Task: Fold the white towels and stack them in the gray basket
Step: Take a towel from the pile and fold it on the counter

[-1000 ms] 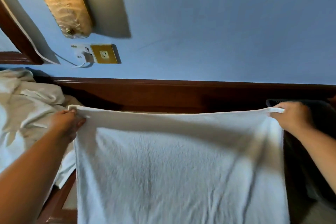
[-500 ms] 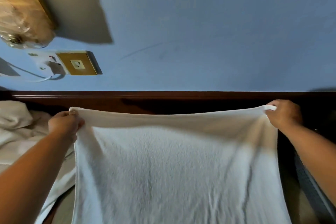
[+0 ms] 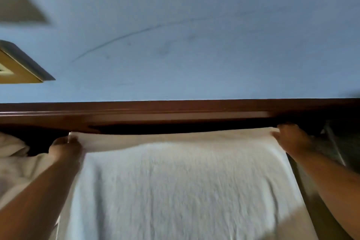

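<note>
Findings at the moment of inspection:

1. Your left hand (image 3: 65, 145) gripped the top left corner of the white towel (image 3: 185, 181), fingers curled round the hem. Your right hand (image 3: 290, 138) pinched the top right corner. Both grips were closed on cloth, though motion blur hid the individual fingers.

2. The towel was spread wide between your hands as a single layer. Its top edge sagged slightly in front of the wooden headboard (image 3: 175, 111), and its lower part ran out of view at the bottom.

3. Change over the preceding second: your hands kept the same two corners and much the same spacing. The view swung, so the wall lamp dropped out of sight and only a corner of the yellow socket plate (image 3: 17, 70) remained at the left edge. The crumpled white bedding (image 3: 13, 161) stayed at your left.

4. Assessment: no fold had been made. I judged that you were still squaring the towel, and the first fold was outstanding.

5. A dark gray shape (image 3: 335, 142) lay just beyond your right hand. I could not confirm that it was the basket.
</note>
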The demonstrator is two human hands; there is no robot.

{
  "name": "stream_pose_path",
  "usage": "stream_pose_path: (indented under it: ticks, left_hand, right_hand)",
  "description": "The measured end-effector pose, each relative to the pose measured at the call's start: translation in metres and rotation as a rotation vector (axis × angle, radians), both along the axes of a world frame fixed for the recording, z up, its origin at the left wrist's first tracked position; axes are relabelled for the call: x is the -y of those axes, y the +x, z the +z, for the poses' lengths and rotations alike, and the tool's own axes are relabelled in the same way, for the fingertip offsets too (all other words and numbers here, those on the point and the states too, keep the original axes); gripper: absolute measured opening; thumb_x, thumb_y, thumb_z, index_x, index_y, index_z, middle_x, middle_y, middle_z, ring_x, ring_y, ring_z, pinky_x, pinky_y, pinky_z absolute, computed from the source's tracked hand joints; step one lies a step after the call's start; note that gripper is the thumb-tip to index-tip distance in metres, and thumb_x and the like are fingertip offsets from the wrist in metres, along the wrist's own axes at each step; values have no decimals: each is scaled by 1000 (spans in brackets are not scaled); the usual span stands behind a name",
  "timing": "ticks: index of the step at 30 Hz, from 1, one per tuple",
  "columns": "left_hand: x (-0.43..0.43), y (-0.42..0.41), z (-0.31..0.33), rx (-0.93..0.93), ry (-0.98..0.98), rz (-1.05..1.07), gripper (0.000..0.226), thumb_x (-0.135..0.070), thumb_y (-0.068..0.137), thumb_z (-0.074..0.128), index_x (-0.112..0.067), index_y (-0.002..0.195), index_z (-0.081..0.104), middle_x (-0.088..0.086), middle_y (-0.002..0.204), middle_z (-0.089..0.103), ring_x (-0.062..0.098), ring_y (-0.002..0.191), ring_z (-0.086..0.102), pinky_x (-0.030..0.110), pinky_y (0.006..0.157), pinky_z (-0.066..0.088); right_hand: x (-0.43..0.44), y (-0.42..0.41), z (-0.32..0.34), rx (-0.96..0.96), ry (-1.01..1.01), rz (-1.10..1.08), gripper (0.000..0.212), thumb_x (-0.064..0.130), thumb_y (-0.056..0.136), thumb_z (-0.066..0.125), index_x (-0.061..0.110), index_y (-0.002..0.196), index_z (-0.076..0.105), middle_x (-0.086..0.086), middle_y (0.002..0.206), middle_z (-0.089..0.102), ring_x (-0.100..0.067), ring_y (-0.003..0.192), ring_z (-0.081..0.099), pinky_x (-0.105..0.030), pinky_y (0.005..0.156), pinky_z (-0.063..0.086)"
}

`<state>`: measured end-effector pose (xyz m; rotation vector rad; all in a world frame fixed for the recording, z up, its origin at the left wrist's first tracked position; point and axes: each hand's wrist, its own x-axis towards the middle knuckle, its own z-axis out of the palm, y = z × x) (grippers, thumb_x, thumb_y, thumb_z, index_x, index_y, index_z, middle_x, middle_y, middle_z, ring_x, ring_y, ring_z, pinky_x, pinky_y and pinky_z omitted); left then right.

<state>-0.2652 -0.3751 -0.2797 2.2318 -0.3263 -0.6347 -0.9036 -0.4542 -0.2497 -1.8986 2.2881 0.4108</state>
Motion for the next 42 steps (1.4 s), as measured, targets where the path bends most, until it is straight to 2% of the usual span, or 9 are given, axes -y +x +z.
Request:
stream_pose_path:
  ticks: [5, 9, 12, 17, 21, 26, 32, 37, 42]
  left_hand:
    - [-9, 15, -28, 301, 173, -328, 45, -40, 90, 55, -4, 117, 63, 27, 119, 64, 48, 110, 57, 54, 96, 49]
    - [-46, -16, -20, 492, 134, -662, 72, -43, 89, 56, -3, 147, 42, 27, 158, 29, 42, 149, 16, 46, 124, 6]
    - [-94, -70, -13, 531, 73, -932, 68, -47, 89, 49, -9, 145, 48, 20, 161, 30, 41, 150, 20, 54, 121, 20]
    - [-204, -148, -18, 482, 75, -1200, 56, -61, 97, 33, -24, 128, 62, 7, 153, 44, 38, 137, 42, 57, 104, 45]
    - [-281, -182, -26, 417, 53, -1296, 40, -50, 84, 49, -41, 122, 59, 0, 150, 47, 32, 123, 56, 50, 87, 57]
    - [-348, -190, -24, 377, 176, -1400, 58, -56, 69, 52, -45, 126, 53, -4, 148, 48, 22, 118, 56, 42, 68, 63]
    - [-386, -195, -17, 371, 309, -1309, 54, -69, 65, 44, -56, 112, 66, -6, 153, 46, 33, 124, 58, 48, 89, 56]
    - [-406, -222, -2, 241, 357, -1302, 43, -61, 74, 52, -88, 104, 36, -7, 145, 53, 20, 123, 60, 41, 102, 51]
    - [-415, -285, 18, 186, 360, -1359, 28, -53, 85, 53, -64, 109, 43, -10, 152, 44, 9, 137, 45, 33, 109, 41]
  right_hand:
    - [-1, -2, -26, -43, 94, -228, 33, 27, 102, 43, 6, 112, 67, -20, 115, 64, -39, 109, 58, -47, 88, 53]
    - [-32, 6, -30, -142, 30, -196, 39, 20, 94, 50, 9, 132, 56, -21, 135, 47, -42, 125, 42, -51, 98, 46]
    - [-84, 19, -36, 108, -149, -267, 56, 22, 90, 62, 11, 142, 45, -22, 142, 40, -45, 127, 41, -53, 100, 40]
    - [-206, 38, -36, 174, -7, -326, 63, 38, 94, 58, 15, 149, 36, -15, 151, 30, -39, 136, 32, -50, 107, 38]
    - [-291, 33, -31, 262, 3, -535, 71, 42, 95, 58, 16, 153, 29, -13, 153, 26, -38, 136, 34, -49, 103, 40]
    - [-381, -6, -34, 288, 2, -741, 85, 51, 88, 66, 9, 153, 30, -21, 156, 25, -41, 140, 28, -51, 113, 28]
    - [-430, -46, -26, 391, 73, -782, 61, 46, 87, 71, 13, 135, 53, -18, 139, 46, -39, 128, 43, -46, 107, 39]
    - [-440, -59, -17, 447, 198, -634, 58, 55, 91, 62, 12, 131, 58, -16, 138, 49, -35, 125, 49, -39, 102, 42]
    - [-444, -87, -18, 439, 273, -519, 53, 56, 86, 64, 18, 123, 64, -11, 131, 57, -31, 119, 56, -33, 96, 46]
